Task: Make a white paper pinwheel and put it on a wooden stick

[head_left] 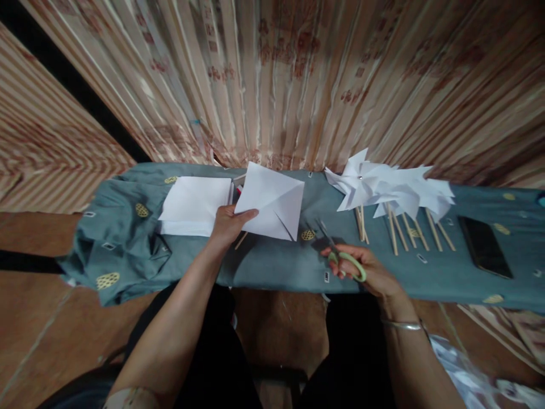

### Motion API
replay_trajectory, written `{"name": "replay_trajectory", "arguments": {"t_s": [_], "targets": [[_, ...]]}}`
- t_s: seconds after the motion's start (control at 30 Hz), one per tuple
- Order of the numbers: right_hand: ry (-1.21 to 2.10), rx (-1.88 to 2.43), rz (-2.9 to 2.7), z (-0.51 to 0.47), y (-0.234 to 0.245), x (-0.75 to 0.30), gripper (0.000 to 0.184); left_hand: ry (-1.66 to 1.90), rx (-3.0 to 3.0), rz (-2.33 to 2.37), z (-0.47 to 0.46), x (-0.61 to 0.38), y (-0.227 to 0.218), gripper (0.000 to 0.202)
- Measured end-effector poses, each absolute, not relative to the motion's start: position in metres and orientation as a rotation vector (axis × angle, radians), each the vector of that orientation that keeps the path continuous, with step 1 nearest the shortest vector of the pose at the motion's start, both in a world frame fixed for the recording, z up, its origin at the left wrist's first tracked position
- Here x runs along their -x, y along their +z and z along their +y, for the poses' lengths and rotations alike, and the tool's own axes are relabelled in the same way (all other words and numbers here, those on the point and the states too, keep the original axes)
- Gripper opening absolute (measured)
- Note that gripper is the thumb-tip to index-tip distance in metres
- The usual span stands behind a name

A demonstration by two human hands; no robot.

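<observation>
My left hand (227, 225) pinches the near left corner of a creased white paper square (272, 200), lifting it over the grey-green cloth (272, 262). My right hand (366, 270) grips green-handled scissors (340, 250), fingers through the loops, blades pointing up-left toward the paper and resting low over the cloth. The scissors' tips stand a short way right of the paper's lower corner, not touching it.
A stack of white sheets (193, 204) lies left of the held paper. Several finished white paper pinwheels (389, 190) on wooden sticks (409, 230) lie to the right. A dark phone (484, 246) sits far right. A striped curtain (272, 79) hangs behind the narrow cloth-covered bench.
</observation>
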State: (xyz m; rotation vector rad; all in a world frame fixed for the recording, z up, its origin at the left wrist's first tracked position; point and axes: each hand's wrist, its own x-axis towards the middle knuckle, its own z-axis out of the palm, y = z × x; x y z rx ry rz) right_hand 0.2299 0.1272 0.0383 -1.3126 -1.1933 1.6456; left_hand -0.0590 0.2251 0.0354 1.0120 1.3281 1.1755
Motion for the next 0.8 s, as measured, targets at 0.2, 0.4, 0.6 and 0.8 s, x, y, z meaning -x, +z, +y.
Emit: {"name": "replay_trajectory", "arguments": {"t_s": [0.2,0.4,0.6,0.8], "targets": [[1.022,1.373,-1.033,0.132,0.037,-0.228,0.046,0.907,-1.148,1.276,0.214,0.049,0.033,0.030],[0.599,1.543,-1.411,0.130,0.053,-0.206,0.051,0.709,-1.591,1.298,0.203,0.032,0.033,0.014],[0.380,1.686,-1.708,0.129,0.062,-0.197,0.043,0.738,-1.596,1.203,0.195,0.022,0.039,0.017],[0.557,1.690,-1.279,0.139,0.043,-0.205,0.042,0.920,-1.151,1.119,0.198,0.023,0.035,0.032]]}}
